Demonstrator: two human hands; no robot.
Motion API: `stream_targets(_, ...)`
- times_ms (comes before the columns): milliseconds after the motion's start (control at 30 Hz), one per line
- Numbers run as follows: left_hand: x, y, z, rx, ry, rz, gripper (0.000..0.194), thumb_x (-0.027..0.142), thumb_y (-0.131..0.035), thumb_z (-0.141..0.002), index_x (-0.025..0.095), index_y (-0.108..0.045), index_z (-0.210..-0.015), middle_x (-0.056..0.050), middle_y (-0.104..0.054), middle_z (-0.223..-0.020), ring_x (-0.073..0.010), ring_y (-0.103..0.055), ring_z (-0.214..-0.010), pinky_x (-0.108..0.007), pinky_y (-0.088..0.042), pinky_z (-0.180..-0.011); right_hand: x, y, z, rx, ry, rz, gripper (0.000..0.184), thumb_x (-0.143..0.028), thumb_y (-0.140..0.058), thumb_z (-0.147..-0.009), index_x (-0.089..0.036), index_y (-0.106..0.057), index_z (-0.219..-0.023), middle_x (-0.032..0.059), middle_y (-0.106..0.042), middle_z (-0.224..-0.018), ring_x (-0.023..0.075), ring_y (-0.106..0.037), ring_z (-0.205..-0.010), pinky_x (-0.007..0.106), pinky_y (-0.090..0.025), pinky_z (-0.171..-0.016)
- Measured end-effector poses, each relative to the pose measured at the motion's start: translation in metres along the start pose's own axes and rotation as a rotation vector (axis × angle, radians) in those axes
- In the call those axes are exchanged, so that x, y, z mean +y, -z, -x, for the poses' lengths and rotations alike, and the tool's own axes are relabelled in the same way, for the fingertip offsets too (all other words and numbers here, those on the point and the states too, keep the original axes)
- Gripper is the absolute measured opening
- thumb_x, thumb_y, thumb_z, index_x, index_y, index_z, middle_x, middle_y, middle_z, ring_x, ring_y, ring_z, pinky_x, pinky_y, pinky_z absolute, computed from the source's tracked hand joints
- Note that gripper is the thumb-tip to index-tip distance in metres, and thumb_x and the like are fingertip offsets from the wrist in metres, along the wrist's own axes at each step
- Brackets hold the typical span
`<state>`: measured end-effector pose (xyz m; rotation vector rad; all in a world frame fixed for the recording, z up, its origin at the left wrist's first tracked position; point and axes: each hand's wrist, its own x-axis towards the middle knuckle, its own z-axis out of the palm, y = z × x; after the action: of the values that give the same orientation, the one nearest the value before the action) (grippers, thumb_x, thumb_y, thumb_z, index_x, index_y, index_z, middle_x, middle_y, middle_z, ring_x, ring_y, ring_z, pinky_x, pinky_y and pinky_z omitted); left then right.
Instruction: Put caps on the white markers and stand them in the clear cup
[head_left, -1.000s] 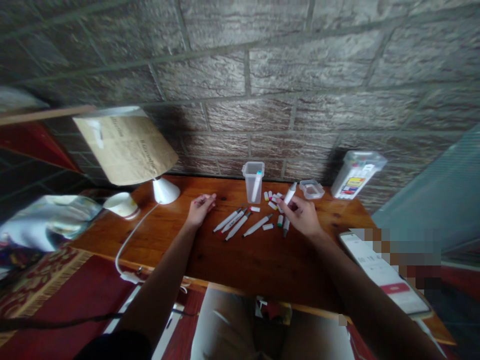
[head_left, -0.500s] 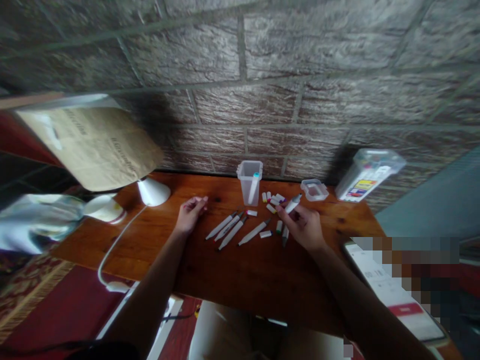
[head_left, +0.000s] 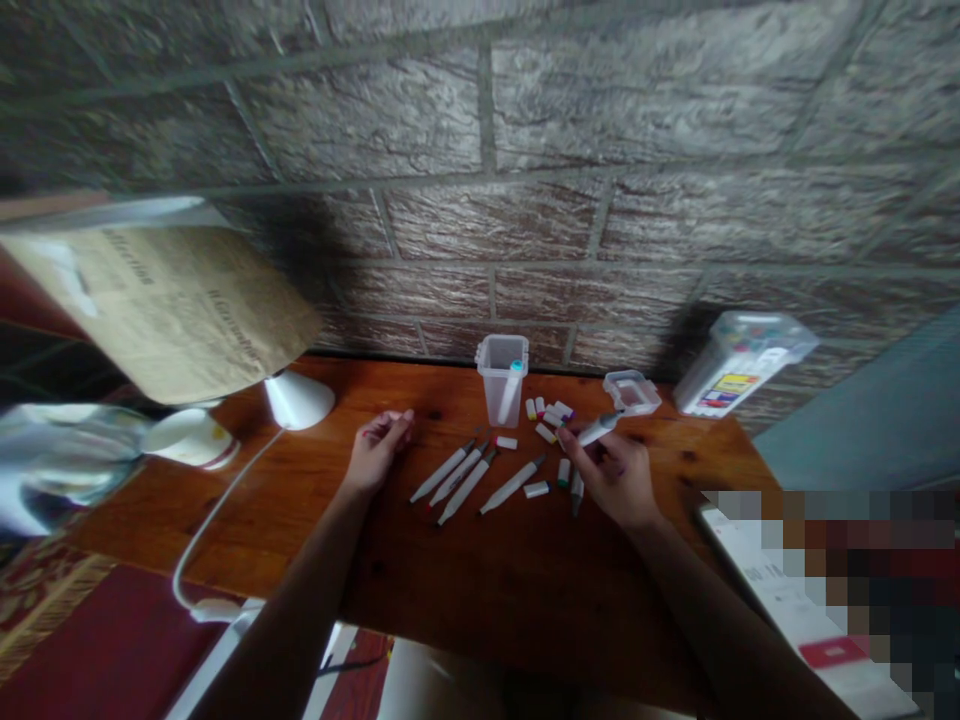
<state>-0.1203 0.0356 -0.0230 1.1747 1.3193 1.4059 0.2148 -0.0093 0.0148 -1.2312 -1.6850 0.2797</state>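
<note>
Between the thumb and fingers of the right hand (head_left: 619, 475), a white marker (head_left: 598, 430) is pinched, its grey tip pointing up and away; the grip is closed around the barrel. Just under that hand, toward its thumb side, lie another marker (head_left: 577, 494) and a green-ended cap (head_left: 563, 472). A cluster of loose caps (head_left: 551, 415) sits just beyond the thumb, and a clear lid (head_left: 634, 393) rests beyond the knuckles.

Well to the left of it, the left hand (head_left: 375, 452) rests with fingers loosely curled; whether anything is tucked inside, I cannot tell. Near this hand, on its right, four uncapped markers (head_left: 466, 487) lie slantwise on the wooden desk (head_left: 480, 570). Farther off, beyond and between both hands, a clear container (head_left: 491, 392) stands upright with one blue-ended marker (head_left: 511, 390) leaning inside. Right of the right hand lies a phone (head_left: 772, 580).
</note>
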Motion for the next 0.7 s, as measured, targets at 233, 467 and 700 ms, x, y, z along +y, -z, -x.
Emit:
stream_targets(233, 0.015, -0.026, -0.017, -0.322, -0.049, -0.253, 0.048, 0.061, -0.069, -0.076, 0.016, -0.057, -0.063, 0.004, -0.048, -0.06, -0.009, -0.041, -0.058, -0.023, -0.034, -0.057, -0.003, 0.001, 0.002, -0.007, -0.014, -0.019, 0.023, -0.036, -0.066, -0.09, -0.018, -0.071, -0.078, 0.0035, -0.072, -0.072, 0.0133, -0.061, -0.055, 0.025, -0.047, -0.054)
stream_targets(467, 0.011, -0.022, -0.021, -0.538, -0.079, -0.474, 0.042, 0.054, -0.061, -0.084, 0.017, -0.056, -0.066, 0.003, -0.05, -0.063, -0.0114, -0.046, -0.063, -0.024, -0.037, -0.061, 0.001, 0.001, 0.001, 0.035, -0.062, -0.04, 0.019, -0.031, -0.066, -0.09, -0.018, -0.068, -0.077, 0.0027, -0.072, -0.073, 0.0147, -0.067, -0.062, 0.023, -0.05, -0.059)
stream_targets(700, 0.027, -0.013, -0.011, -0.691, -0.014, -0.679, 0.033, 0.049, -0.058, -0.087, 0.018, -0.065, -0.079, 0.0, -0.062, -0.075, -0.0145, -0.055, -0.072, -0.025, -0.042, -0.068, 0.0, 0.005, 0.0, 0.008, -0.015, 0.051, 0.02, -0.03, -0.067, -0.089, -0.017, -0.067, -0.073, 0.0019, -0.069, -0.065, 0.0132, -0.062, -0.053, 0.022, -0.045, -0.051)
